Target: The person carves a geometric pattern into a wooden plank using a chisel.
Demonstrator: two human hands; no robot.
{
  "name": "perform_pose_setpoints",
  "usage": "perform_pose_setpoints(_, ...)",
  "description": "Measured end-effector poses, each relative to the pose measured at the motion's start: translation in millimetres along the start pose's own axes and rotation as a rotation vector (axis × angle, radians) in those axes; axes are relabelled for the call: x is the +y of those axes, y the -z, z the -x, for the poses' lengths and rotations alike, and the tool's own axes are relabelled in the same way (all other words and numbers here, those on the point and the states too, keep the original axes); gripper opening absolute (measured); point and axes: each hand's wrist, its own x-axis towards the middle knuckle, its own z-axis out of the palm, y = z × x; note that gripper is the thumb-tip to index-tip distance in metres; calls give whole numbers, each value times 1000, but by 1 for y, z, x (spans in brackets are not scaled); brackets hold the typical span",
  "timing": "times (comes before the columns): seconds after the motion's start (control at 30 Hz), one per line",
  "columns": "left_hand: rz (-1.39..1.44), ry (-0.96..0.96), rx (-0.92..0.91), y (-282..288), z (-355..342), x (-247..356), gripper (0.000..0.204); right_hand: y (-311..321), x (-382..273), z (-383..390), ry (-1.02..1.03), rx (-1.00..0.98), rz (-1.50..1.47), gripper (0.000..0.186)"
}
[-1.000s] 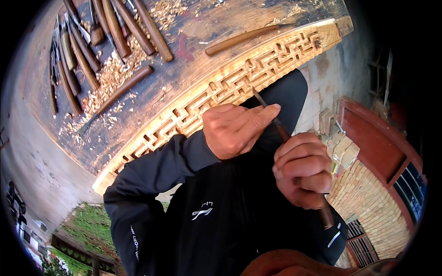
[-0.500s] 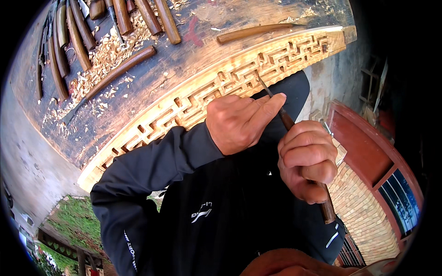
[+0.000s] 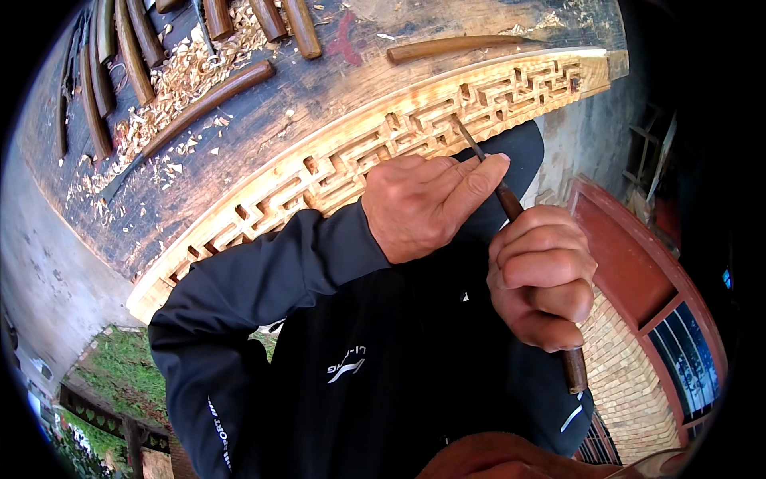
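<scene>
My right hand (image 3: 542,278) is wrapped round the dark wooden handle of a carving chisel (image 3: 511,201), whose butt end sticks out below the fist. The fingers of my left hand (image 3: 427,203) are closed on the thin metal shank, near the front of the handle. The chisel slants up and left. Its tip meets a long pale wooden board (image 3: 275,164), carved with a raised, maze-like fretwork of grooves and small holes. My left hand lies by the board's near edge and covers part of the pattern.
On the dark, worn bench (image 3: 335,88) lie several wooden-handled carving tools (image 3: 128,48) amid curled wood shavings (image 3: 187,72). One chisel (image 3: 209,105) lies nearer the board, and another tool (image 3: 447,49) rests beyond its far edge. Stacked bricks (image 3: 634,375) stand at the right.
The whole view has shifted slightly. Both hands keep their hold on the chisel, and its tip stays in nearly the same part of the carved pattern.
</scene>
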Motion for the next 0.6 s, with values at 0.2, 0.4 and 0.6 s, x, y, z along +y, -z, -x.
perform_pose_setpoints(0.2, 20, 3, -60, 0, 0, -1, 65, 11, -3, -10, -85, -41, -29, 52)
perform_pose_setpoints(0.4, 12, 14, -75, 1, -2, -1, 69, 14, -2, -14, -110, -64, -10, 50)
perform_pose_setpoints(0.6, 2, 24, -93, 3, -1, -1, 72, 7, 2, -11, -108, 6, 20, 53)
